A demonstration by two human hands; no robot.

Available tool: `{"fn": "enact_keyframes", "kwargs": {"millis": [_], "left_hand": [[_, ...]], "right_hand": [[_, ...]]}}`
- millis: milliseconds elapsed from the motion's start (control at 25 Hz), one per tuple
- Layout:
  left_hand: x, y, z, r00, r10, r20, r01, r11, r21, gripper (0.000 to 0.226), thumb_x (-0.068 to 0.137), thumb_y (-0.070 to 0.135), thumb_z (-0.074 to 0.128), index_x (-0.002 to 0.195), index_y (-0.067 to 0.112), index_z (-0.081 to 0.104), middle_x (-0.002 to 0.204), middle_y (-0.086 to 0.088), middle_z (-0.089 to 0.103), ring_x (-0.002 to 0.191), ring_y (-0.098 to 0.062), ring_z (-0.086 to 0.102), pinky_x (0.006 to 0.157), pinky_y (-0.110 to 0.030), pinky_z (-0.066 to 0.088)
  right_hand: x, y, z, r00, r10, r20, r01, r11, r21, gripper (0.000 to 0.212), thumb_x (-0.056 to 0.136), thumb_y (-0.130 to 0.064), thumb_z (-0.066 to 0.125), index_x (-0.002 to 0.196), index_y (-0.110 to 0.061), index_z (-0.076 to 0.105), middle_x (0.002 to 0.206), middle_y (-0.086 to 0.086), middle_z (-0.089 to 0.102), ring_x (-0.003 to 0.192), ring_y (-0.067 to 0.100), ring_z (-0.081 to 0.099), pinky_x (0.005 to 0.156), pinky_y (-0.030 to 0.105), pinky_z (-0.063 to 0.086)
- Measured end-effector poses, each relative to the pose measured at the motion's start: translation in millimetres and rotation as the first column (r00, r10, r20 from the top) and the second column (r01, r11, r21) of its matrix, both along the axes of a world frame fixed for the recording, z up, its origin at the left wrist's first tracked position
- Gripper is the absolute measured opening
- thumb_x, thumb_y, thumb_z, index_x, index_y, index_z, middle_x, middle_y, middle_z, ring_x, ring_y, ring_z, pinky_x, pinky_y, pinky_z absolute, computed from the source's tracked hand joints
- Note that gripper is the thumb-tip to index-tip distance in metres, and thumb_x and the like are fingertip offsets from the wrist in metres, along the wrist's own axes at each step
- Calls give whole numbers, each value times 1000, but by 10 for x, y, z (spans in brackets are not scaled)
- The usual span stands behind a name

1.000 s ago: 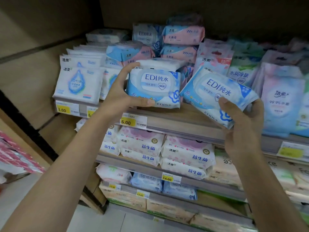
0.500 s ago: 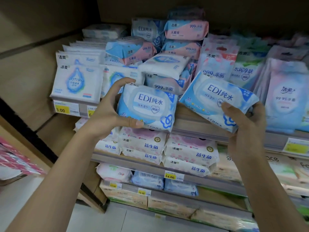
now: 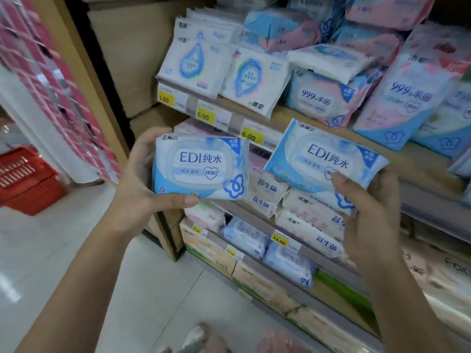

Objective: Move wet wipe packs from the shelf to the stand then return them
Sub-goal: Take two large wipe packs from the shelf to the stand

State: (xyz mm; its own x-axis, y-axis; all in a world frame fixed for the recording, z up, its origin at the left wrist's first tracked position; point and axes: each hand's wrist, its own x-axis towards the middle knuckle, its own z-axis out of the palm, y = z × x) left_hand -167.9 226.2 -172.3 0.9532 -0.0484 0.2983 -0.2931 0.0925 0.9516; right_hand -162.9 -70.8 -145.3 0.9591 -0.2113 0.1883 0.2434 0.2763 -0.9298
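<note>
Store aisle: pale floor (image 3: pixel 63 250) is showing on the left, with one red basket (image 3: pixel 28 179) sitting on it. A wooden shelf (image 3: pixel 420 169) unit is running along the right, carrying rows of wipe packs, with three yellow price tags (image 3: pixel 251 135) sticking on the top rail.

Two EDI packs are hanging in the air in front of the shelf, one per hand, just apart from each other. The left hand (image 3: pixel 137 189) is gripping the left pack (image 3: pixel 201 166) by its left end, thumb lying along the bottom edge. The right hand (image 3: pixel 367 212) is gripping the right pack (image 3: pixel 323 159) at its lower right corner, thumb pressing on the front.

The left pack is sitting near level, long axis running left-right, print upright and facing the camera. The right pack is tilting, long axis sloping down to the right, front also facing the camera.

Both are looking alike: soft blue-and-white wrap, white rounded flap, blue "EDI" print, blue flower mark at the lower right.
</note>
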Motion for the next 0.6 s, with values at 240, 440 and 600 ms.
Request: {"fn": "enact_keyframes", "kwargs": {"millis": [240,440,600], "left_hand": [[-1383,462,-400,907,399,-138,-411,909,-72,94,40,9,87,122,29,44,121,-3,62,111,-27,62,71,-36,58],[-2812,834,-670,656,699,-286,-746,658,-104,95,37,6,84,119,34,45,116,4,62,105,-24,65,71,-38,58],[-4034,1053,-769,409,848,-338,-912,397,-106,94,37,7,84,119,36,47,118,0,61,105,-21,65,68,-34,58]], "right_hand": [[-222,798,-389,914,373,-161,-387,920,-61,49,68,-12,70,113,-20,52,107,-2,70,98,16,68,75,28,56],[-714,1929,-677,692,678,-248,-705,708,-31,43,65,-6,69,105,-17,54,101,-2,72,92,17,70,68,28,57],[-1515,2972,-818,436,847,-306,-893,448,-33,61,59,-9,82,113,-10,53,109,6,70,102,23,67,87,40,55]]}}
